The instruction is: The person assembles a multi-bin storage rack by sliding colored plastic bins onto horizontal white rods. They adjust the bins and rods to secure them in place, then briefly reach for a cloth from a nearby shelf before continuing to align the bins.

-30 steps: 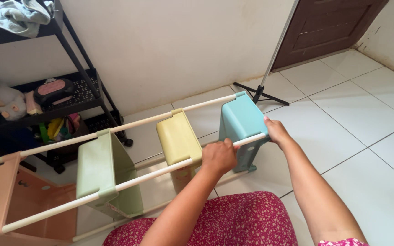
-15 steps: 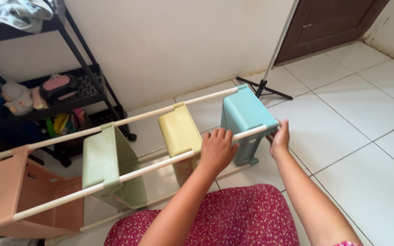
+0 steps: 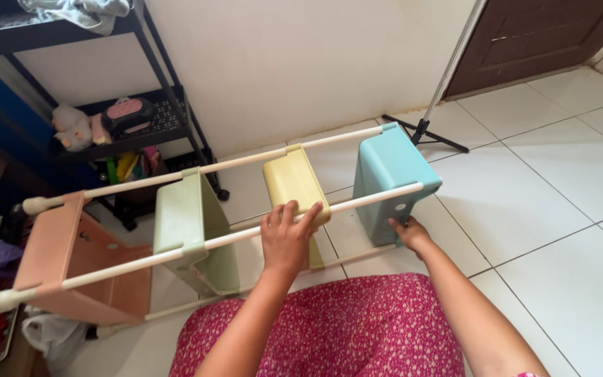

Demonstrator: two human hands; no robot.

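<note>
While the plastic rack (image 3: 246, 209) stood on the white tiled floor (image 3: 539, 188) in front of the person's lap, the left hand (image 3: 286, 239) lay on its near white rail (image 3: 204, 244), fingers spread and curled over the rail beside the yellow panel (image 3: 291, 183). The right hand (image 3: 407, 232) sat lower, at the near bottom edge of the blue end panel (image 3: 389, 174), fingertips touching it; whether it pinched anything could not be told. A green panel (image 3: 176, 220) and a pink end panel (image 3: 50, 251) stood further left along the rails. Behind the rack was a black shelving cart (image 3: 148, 84), and a tripod stand (image 3: 423, 129) stood near the brown door (image 3: 532, 35).
</note>
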